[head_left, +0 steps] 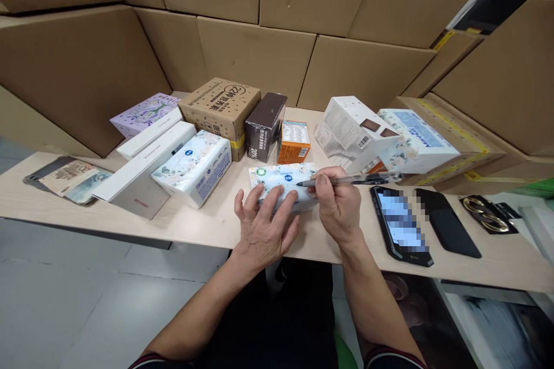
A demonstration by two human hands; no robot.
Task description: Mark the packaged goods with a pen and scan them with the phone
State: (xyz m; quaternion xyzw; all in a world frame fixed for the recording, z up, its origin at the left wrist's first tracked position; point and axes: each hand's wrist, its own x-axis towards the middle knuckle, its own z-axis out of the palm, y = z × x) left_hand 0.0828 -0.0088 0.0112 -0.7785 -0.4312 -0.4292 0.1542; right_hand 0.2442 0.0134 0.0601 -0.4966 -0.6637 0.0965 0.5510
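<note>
From the head camera, a tissue pack [281, 181] lies at the near edge of the table [208, 225], straight in front of the person. The left hand [264, 225] rests on its near side, fingers spread and pressed flat on the wrapper. The right hand [337, 202] touches the pack's right end and pinches a pen [350, 180] between thumb and fingers, tip pointing left onto the pack.

Behind the pack stand an orange box [294, 141], a dark box [265, 125] and a brown carton [220, 109]. To the left lie a second tissue pack [193, 167] and white boxes [142, 170]. To the right, two phones [400, 225] lie side by side near the table's edge.
</note>
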